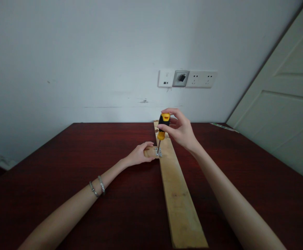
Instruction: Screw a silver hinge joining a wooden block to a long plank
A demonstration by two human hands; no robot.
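Observation:
My right hand [180,129] is closed around the yellow and black handle of a screwdriver [164,122]. The screwdriver stands nearly upright, its shaft pointing down at a small metal hinge [158,151]. The hinge lies across the joint between a small wooden block [149,152] and a long wooden plank [179,194]. My left hand [139,154] grips the small block from the left, thumb on the near side and fingers on the far side. Whether the tip sits in a screw is too small to tell.
The plank runs lengthwise over a dark red table [89,208] towards the wall. White wall sockets [202,79] sit above the table's back edge. A flat, thin strip [223,127] lies at the back right, near a pale panelled door [284,93].

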